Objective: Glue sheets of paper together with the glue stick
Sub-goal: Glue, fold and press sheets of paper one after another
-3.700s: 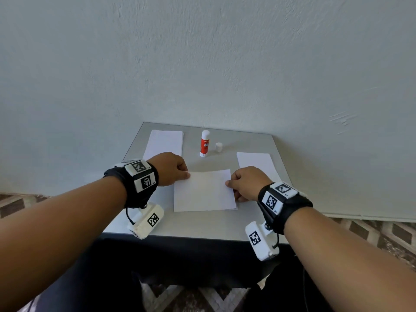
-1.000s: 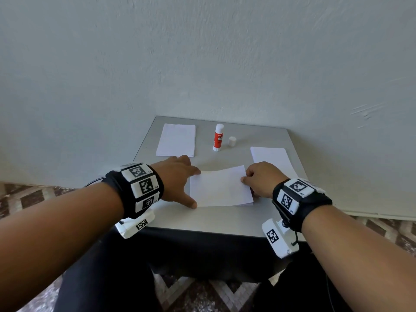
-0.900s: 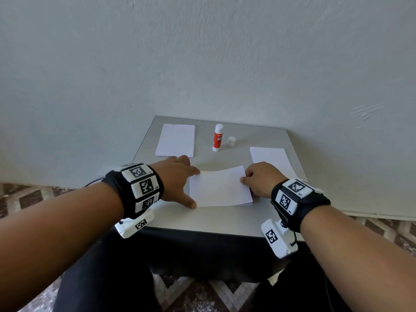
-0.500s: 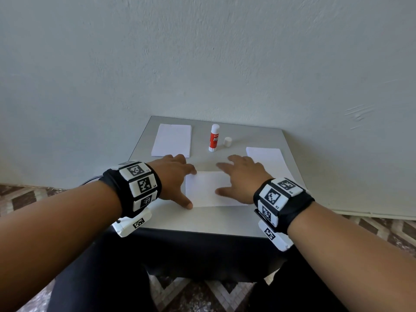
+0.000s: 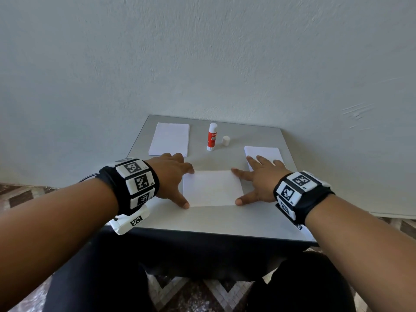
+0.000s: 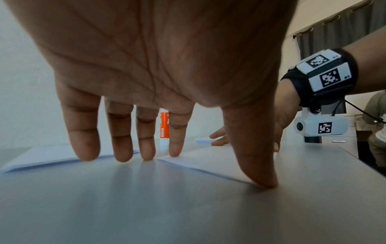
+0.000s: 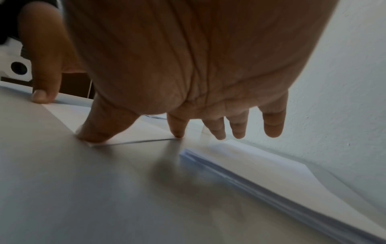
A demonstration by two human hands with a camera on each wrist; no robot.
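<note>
A white sheet of paper [image 5: 211,188] lies flat in the middle of the grey table [image 5: 202,221]. My left hand [image 5: 173,174] is spread on its left edge, thumb and index fingertip on the two left corners [image 6: 261,181]. My right hand [image 5: 256,179] is spread on the right edge, thumb pressing the near right corner [image 7: 94,137]. Both hands have straight fingers. A red and white glue stick [image 5: 212,137] stands upright at the back, its white cap [image 5: 225,140] beside it.
A stack of white paper [image 5: 170,139] lies at the back left, another stack [image 5: 263,154] at the right under my right fingers [image 7: 250,165]. A pale wall rises right behind the table. The table's near edge is just below my wrists.
My right hand went from pinching the sheet's right edge to lying flat and spread, sweeping across the sheet to its right edge. The left hand stays spread on the left edge.
</note>
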